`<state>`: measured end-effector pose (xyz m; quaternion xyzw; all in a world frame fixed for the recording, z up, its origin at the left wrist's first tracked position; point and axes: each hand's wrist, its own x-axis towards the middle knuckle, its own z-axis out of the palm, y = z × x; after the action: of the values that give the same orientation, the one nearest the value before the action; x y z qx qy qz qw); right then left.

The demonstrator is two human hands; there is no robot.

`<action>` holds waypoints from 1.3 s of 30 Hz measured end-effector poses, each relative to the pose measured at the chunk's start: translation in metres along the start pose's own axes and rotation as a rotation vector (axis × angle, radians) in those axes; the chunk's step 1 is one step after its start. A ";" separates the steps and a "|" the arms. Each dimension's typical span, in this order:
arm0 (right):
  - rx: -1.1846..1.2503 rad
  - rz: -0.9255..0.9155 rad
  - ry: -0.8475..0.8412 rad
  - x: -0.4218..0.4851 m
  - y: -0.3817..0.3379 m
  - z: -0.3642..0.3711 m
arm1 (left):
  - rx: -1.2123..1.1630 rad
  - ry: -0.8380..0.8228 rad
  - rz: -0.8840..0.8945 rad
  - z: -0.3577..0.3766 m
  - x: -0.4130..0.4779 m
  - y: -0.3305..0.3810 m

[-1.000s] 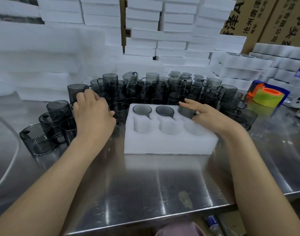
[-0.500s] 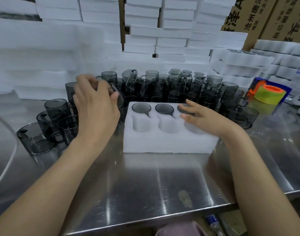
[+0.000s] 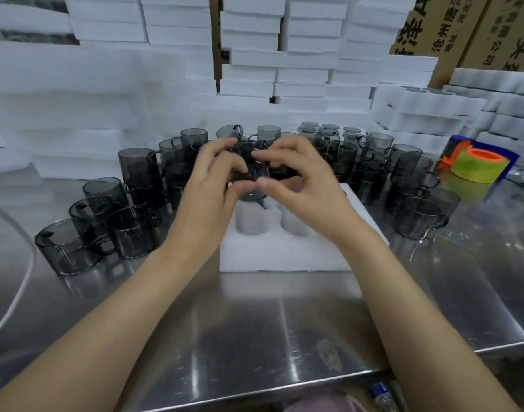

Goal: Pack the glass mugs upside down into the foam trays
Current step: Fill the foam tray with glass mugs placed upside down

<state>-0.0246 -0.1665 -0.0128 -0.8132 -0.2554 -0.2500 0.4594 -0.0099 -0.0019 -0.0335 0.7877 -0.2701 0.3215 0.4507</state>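
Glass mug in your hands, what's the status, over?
Both on it: left grip, right grip hold the smoky glass mug over the foam tray. Visible near pockets empty. Nothing blocking.

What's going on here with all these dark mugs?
A person is packing smoky glass mugs into a white foam tray on a steel table. The left hand and right hand grip one mug between them, raised over the tray's far side. The two near pockets in view are empty; the hands hide most of the far row. Many loose mugs stand around the tray, with foam stacks behind.
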 end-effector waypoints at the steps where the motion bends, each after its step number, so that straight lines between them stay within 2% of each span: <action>1: -0.033 -0.034 -0.021 -0.003 0.002 0.004 | -0.025 0.013 -0.009 -0.001 0.000 -0.005; 4: -0.011 -0.095 -0.039 -0.009 0.008 0.005 | -0.022 -0.015 -0.076 -0.008 0.003 -0.011; 7: 0.038 -0.100 -0.044 -0.010 0.011 0.003 | 0.111 -0.043 0.025 -0.008 0.001 -0.014; 9: 0.068 -0.086 -0.046 -0.010 0.013 0.003 | 0.144 -0.041 0.048 -0.010 0.002 -0.015; 14: 0.202 0.030 -0.038 -0.010 0.012 0.001 | 0.060 -0.025 -0.040 -0.008 -0.002 -0.012; 16: 0.214 0.089 -0.070 -0.010 0.013 0.001 | 0.076 -0.088 -0.058 -0.011 -0.002 -0.011; 19: 0.154 0.156 -0.074 -0.009 0.017 0.001 | 0.087 -0.314 0.012 -0.016 0.001 -0.013; 21: 0.157 0.186 -0.064 -0.009 0.018 0.001 | 0.070 -0.397 0.037 -0.017 0.001 -0.012; 29: 0.179 0.098 -0.169 -0.012 0.012 0.000 | -0.015 -0.343 -0.018 -0.024 0.003 -0.008; 39: 0.154 0.141 -0.150 -0.014 0.010 0.002 | 0.009 -0.435 -0.080 -0.029 0.005 -0.009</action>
<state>-0.0278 -0.1721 -0.0288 -0.8079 -0.2496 -0.1350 0.5165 -0.0079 0.0270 -0.0236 0.8507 -0.3280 0.1270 0.3906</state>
